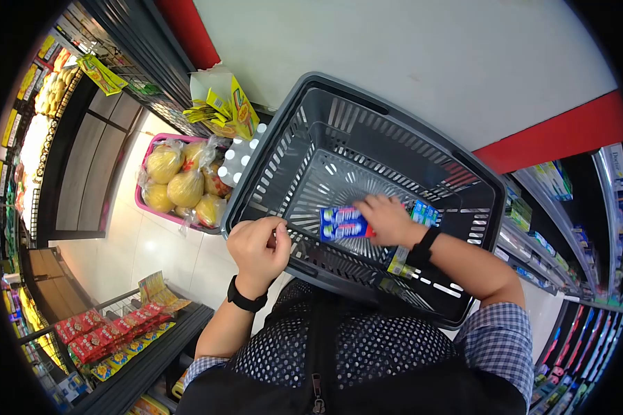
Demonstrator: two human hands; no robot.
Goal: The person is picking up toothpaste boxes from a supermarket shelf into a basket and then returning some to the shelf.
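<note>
My right hand [386,220] reaches down inside a dark grey shopping basket [367,104]. It is closed on the right end of a blue and red toothpaste pack [342,223], whose left part shows past my fingers. Beside that wrist, on the basket floor, lie a blue and teal carton [423,213] and a yellow-green packet [399,263], both partly hidden by my arm. My left hand [259,249] is curled into a fist over the basket's near left rim. Nothing shows between its fingers.
A pink crate [140,190] of bagged yellow fruit [185,183] stands left of the basket. Yellow packets [221,114] sit behind it. Red snack packs [118,335] lie on a rack at lower left. Shelves of boxed goods [543,187] line the right side.
</note>
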